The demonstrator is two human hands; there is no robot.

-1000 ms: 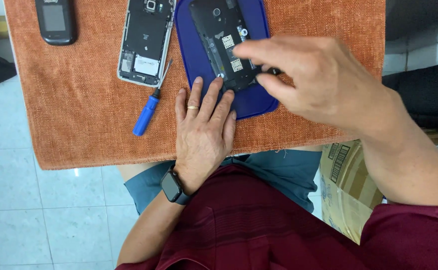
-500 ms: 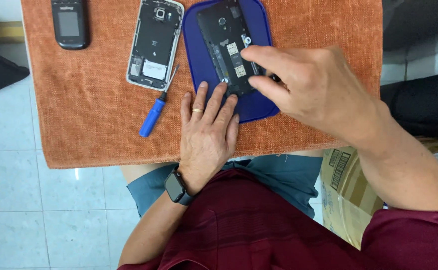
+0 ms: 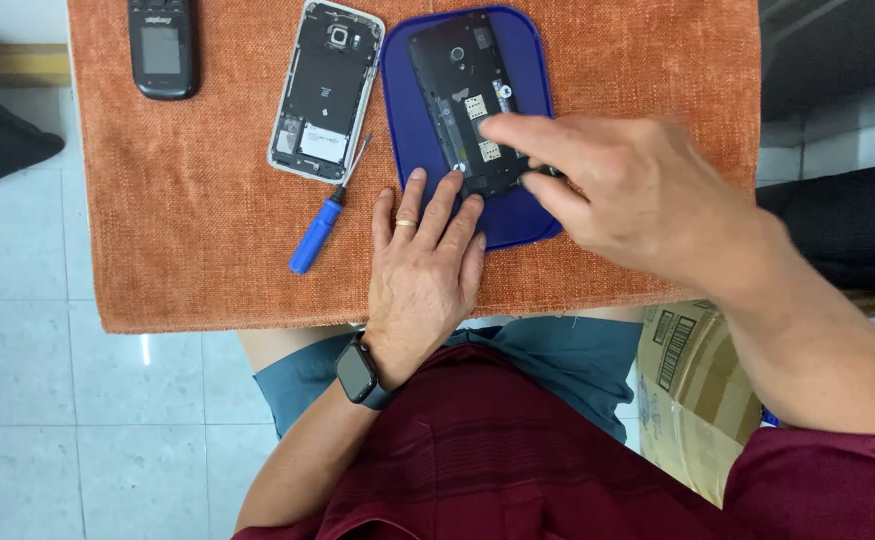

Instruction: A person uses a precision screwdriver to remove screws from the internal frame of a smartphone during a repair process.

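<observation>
An orange cloth [image 3: 207,250] covers the table, and on it lies a blue mat [image 3: 412,150] carrying a black phone [image 3: 457,90] with its back off, long axis running away from the person and tilted slightly left. The right hand [image 3: 647,200] hovers over the phone's near end, its grip pinched on something small and dark that I cannot make out. The left hand [image 3: 422,270] lies flat, fingertips touching the phone's near edge, grip open and empty. Left of the mat lies a silver phone [image 3: 322,90], also opened, bearing a white rectangular label. A blue screwdriver [image 3: 319,225] lies just beside it. A cardboard box [image 3: 682,390] with dark barcodes stands lower right.
</observation>
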